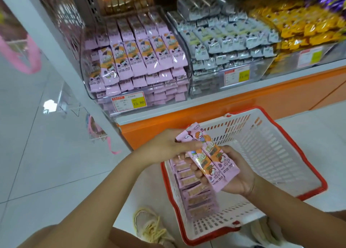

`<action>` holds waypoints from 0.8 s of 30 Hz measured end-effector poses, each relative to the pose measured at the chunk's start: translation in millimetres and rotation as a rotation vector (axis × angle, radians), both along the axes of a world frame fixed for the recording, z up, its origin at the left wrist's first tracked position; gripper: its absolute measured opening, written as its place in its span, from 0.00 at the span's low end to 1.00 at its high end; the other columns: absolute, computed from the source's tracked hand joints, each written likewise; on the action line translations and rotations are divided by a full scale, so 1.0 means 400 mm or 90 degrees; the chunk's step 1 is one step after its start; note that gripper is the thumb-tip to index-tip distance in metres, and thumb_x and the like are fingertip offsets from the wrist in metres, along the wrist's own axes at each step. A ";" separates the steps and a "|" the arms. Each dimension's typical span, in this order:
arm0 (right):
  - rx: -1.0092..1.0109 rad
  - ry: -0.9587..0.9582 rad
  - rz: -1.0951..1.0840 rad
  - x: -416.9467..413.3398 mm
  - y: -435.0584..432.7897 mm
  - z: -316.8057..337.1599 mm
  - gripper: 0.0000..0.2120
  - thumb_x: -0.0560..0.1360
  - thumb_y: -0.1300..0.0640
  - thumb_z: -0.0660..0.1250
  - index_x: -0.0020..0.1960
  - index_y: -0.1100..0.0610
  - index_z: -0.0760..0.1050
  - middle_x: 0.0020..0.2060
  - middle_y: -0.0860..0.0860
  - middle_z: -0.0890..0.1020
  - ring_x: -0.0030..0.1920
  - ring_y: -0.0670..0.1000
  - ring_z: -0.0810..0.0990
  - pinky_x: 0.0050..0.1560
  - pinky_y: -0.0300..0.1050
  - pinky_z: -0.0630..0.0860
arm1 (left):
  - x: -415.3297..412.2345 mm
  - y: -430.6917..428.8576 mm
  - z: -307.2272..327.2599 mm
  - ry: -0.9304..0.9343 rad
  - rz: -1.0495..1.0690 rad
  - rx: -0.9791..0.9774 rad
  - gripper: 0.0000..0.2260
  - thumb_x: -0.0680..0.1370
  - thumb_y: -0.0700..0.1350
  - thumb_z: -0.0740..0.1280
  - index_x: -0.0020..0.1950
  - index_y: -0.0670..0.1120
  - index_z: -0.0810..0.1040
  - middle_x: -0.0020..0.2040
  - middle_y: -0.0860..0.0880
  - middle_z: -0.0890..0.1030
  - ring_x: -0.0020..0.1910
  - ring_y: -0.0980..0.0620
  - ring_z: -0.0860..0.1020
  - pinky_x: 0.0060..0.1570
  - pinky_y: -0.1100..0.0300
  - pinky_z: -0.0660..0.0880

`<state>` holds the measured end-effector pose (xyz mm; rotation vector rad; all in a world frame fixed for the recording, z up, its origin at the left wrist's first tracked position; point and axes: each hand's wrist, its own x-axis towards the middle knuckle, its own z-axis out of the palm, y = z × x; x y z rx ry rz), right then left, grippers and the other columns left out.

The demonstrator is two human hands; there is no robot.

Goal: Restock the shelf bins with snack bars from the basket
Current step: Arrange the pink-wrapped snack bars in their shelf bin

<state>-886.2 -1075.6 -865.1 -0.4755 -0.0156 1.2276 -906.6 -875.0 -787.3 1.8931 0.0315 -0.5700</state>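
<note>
Snack bars (207, 159) in pink wrappers sit low in the middle of my frame, a small bundle of them held just above the basket (299, 154). Each wrapper is pink with an orange band and a cartoon figure; the print on them is too small for me to read. My right hand (234, 174) cradles the bundle from below with its fingers curled round the lower edge. My left hand (168, 146) pinches the bars' upper ends.

The basket is white slotted plastic with a red rim and stands on the tiled floor (46, 154). A row of the same pink bars (194, 191) lies stacked along its left wall; the rest of its bottom shows bare.

Above it, on the orange-fronted shelf (243, 105), the leftmost clear bin (88, 86) is packed with matching pink bars in tiered rows. Its price label (129, 102) is red-bordered with a yellow patch reading 15.80. The neighbouring bin (189, 64) holds grey-and-white packets and carries a similar label (236, 76), which I cannot read for blur. At upper right, a third bin (277, 66) holds yellow packets.

A pale laced shoe (149, 227) shows at the bottom edge.
</note>
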 end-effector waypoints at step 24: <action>-0.623 -1.384 -0.395 0.033 0.332 0.375 0.26 0.71 0.49 0.68 0.68 0.52 0.71 0.56 0.51 0.74 0.52 0.52 0.74 0.44 0.48 0.77 | -0.055 0.242 0.203 -0.185 0.526 -0.230 0.21 0.69 0.60 0.68 0.44 0.42 0.81 0.29 0.48 0.79 0.26 0.53 0.72 0.26 0.64 0.70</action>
